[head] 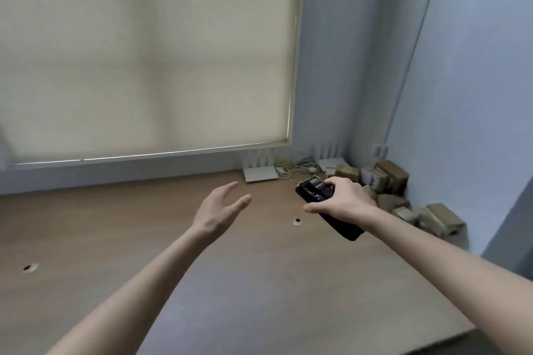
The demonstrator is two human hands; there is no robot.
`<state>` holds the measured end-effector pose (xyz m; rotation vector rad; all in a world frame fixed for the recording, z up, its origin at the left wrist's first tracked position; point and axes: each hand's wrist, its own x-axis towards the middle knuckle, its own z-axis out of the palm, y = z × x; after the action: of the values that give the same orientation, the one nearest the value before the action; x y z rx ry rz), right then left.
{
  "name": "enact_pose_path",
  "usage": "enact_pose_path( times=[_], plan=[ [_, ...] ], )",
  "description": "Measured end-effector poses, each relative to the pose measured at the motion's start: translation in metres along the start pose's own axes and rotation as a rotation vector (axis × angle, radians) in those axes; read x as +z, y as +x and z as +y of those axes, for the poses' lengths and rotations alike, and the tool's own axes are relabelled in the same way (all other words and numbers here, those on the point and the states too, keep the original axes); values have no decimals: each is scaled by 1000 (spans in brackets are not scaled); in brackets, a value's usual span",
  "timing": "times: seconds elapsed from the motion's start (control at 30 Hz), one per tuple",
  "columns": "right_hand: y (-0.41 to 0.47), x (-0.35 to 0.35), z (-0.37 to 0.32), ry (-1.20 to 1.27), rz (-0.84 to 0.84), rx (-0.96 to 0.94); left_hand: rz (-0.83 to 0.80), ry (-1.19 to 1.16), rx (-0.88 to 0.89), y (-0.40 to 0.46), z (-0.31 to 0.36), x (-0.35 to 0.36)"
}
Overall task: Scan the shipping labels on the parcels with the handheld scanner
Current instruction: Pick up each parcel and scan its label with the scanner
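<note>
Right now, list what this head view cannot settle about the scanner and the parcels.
- Handheld scanner: screen too small and blurred to read; the right hand covers its middle.
- Parcels: piled in the corner, labels too small to make out.
- Left hand: open, hiding nothing.

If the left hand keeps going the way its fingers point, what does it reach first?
The left hand is open, its fingers aimed up and right across bare table. The first thing on that line looks like the white router by the wall, though depth is uncertain.
</note>
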<state>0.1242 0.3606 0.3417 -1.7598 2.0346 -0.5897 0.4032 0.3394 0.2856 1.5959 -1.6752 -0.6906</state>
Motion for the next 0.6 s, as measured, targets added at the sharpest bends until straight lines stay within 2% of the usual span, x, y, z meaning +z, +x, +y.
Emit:
enact_pose_path(
  times=[0.3,0.6],
  plan=[
    [36,-78,178,78,150,303,-226,-27,120,86,91,185],
    [150,-88,267,71,143,421,-324,-9,150,204,104,319]
  ],
)
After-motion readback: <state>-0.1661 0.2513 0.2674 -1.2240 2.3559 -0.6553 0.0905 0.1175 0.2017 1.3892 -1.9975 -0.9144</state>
